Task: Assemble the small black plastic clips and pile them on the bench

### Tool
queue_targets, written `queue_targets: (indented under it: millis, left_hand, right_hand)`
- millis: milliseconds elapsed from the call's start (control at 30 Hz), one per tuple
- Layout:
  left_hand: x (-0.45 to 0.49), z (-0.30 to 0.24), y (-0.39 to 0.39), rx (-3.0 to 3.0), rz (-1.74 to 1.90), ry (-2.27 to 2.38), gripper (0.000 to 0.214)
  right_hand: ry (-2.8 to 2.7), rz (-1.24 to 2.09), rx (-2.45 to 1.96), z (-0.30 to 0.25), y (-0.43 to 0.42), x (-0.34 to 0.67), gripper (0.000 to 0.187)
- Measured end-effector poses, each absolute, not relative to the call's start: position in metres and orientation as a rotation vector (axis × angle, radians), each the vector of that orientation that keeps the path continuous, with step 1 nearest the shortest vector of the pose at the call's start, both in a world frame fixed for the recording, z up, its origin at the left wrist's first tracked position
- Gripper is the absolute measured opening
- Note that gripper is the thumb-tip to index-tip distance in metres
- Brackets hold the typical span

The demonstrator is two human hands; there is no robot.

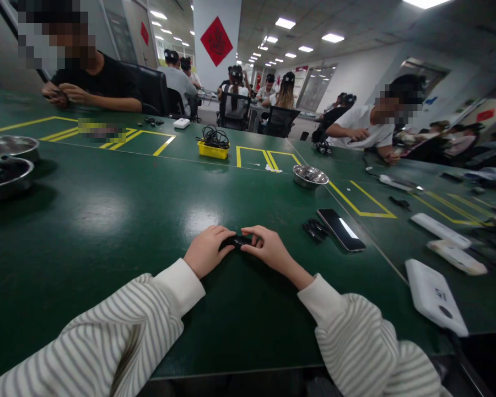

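Low over the green table [107,248], a small glossy black object [238,241] spans the gap between my hands; its exact kind is hard to make out. My left hand [206,251] pinches its left end between thumb and fingers. The fingers and thumb of my right hand [268,248] curl around the right end and cover part of it. A bunch of black pieces [314,230] lies to the right of my right hand, beside a dark phone [341,229] with a bright reflection on its screen.
Ahead stand a yellow bin [213,150] of black cables and a steel bowl [310,176] with dark pieces. More steel bowls [8,184] sit at far left. White devices [436,298] line the right side. Co-workers sit across the table at left and right.
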State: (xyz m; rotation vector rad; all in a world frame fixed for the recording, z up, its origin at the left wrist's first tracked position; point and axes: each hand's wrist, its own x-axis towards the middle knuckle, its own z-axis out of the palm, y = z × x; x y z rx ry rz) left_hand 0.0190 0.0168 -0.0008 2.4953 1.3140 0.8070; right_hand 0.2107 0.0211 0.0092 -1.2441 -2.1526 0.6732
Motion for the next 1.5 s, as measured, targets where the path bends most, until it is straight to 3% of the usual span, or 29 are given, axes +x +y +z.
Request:
queue_targets:
  millis: [167, 300, 667, 833, 967, 1067, 1267, 1333, 1500]
  left_hand:
    - [0.018, 0.006, 0.019, 2.235, 1.101, 1.211, 0.025]
    - [0.019, 0.009, 0.022, 2.210, 1.202, 1.111, 0.028]
    - [0.017, 0.006, 0.024, 2.112, 0.999, 1.180, 0.031]
    - [0.004, 0.011, 0.021, 1.978, 1.033, 1.196, 0.029]
    - [-0.009, 0.012, 0.018, 1.985, 0.856, 1.177, 0.028]
    - [-0.016, 0.012, 0.014, 2.017, 0.730, 1.108, 0.026]
    - [-0.015, 0.012, 0.004, 2.150, 0.461, 0.856, 0.023]
    - [-0.011, 0.013, 0.002, 2.204, 0.397, 0.773, 0.022]
    - [-0.007, 0.016, 0.001, 2.277, 0.355, 0.599, 0.020]
  right_hand:
    - [-2.009, 0.848, -1.187, 0.003, 0.025, 0.205, 0.042]
    - [-2.038, 0.754, -1.130, 0.004, 0.022, 0.202, 0.039]
    - [-2.060, 0.744, -1.186, 0.011, 0.017, 0.207, 0.043]
    - [-2.436, 0.833, -0.994, 0.033, 0.010, 0.243, 0.042]
    - [-2.608, 0.892, -0.946, 0.033, 0.003, 0.260, 0.028]
    - [-2.600, 0.844, -0.956, 0.025, 0.004, 0.258, 0.019]
    - [-2.398, 0.539, -1.075, 0.016, 0.010, 0.244, 0.018]
    - [-2.357, 0.437, -1.073, 0.016, 0.005, 0.237, 0.021]
    - [-2.458, 0.248, -1.173, 0.010, -0.015, 0.208, 0.051]
